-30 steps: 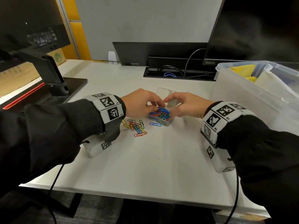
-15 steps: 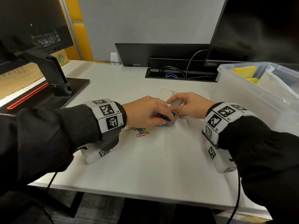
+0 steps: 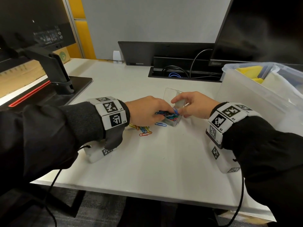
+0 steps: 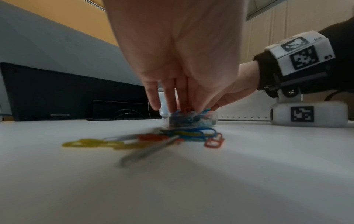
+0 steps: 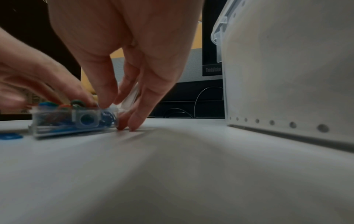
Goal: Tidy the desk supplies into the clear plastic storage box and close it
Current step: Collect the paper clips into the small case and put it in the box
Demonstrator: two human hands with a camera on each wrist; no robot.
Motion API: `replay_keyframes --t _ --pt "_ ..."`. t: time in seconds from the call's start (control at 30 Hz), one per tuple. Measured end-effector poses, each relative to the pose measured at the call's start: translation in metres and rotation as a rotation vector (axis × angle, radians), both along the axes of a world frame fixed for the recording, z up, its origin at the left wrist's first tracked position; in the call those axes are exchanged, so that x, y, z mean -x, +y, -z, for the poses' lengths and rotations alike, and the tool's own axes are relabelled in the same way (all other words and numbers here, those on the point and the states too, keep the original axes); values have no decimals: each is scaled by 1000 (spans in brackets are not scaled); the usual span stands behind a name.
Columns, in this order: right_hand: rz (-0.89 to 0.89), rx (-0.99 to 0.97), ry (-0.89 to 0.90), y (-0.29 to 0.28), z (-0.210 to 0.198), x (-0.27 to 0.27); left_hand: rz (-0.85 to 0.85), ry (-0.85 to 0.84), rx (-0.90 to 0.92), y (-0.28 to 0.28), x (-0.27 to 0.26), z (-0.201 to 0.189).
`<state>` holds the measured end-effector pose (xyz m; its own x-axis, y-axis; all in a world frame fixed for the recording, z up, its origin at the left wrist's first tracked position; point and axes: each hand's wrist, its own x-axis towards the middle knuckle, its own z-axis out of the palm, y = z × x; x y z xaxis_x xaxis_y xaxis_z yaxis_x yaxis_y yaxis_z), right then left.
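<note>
Clips (image 3: 171,115) fill the small case (image 3: 173,121) mid-table (image 3: 164,161) — our left hand (image 3: 146,112) pinches a bunch over it, our right hand (image 3: 195,104) grips its side beneath the raised lid (image 3: 171,94). More clips (image 3: 144,130) lie loose beside it; the storage box (image 3: 246,89) stands open at right.

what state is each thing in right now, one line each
Small clear plastic paper-clip case: lid open, heaped with coloured clips.
Loose coloured paper clips: on the white desk, outside the case.
Large clear plastic storage box: open, yellow items inside.
Left hand: pinching clips over the case.
Right hand: holding the case lid.
</note>
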<state>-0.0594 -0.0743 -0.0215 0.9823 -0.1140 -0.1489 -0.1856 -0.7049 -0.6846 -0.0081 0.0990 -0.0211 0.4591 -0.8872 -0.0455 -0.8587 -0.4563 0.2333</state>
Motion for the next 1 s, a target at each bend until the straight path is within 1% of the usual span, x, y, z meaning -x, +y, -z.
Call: replay_keyframes --t 0.03,0.1,0.13,0.17,0.2,0.27,0.33,0.37,0.47,0.53,0.6,0.67,0.7,0.73,0.87,1.0 --pt "11 12 -10 -1 1 -1 -4 -17 45 1 0 0" --pt "48 50 -46 -3 2 -2 -1 -64 219 5 -1 -1" --pt "68 77 -65 -4 2 -3 16 -62 277 7 0 -1" --pt "82 102 -80 -5 2 -4 44 -42 277 10 0 0" --pt "91 119 -89 -5 2 -4 81 -14 219 11 1 0" --pt "93 134 -90 -5 2 -4 143 35 44 15 2 4" --pt "83 138 -85 -4 1 -4 150 52 -37 24 -3 6" --pt "78 143 -86 -4 1 -4 139 47 -31 31 -7 7" --pt "65 157 -88 -4 1 -3 74 45 66 57 -16 4" --pt "44 146 -84 -4 1 -3 -37 82 68 69 -17 1" --pt "12 123 -68 -3 0 -2 -119 84 -28 76 -17 2" --pt "-27 91 -34 -2 -1 -1 -141 97 -153 77 -16 5" --pt "-47 78 -19 -1 -1 0 -140 106 -174 77 -16 6" --pt "-63 71 -11 0 -2 1 -137 111 -158 76 -17 7" --pt "-80 70 -11 0 -2 1 -165 141 11 72 -20 6" --pt "-77 62 -10 -1 -2 0 -206 141 33 65 -21 4"
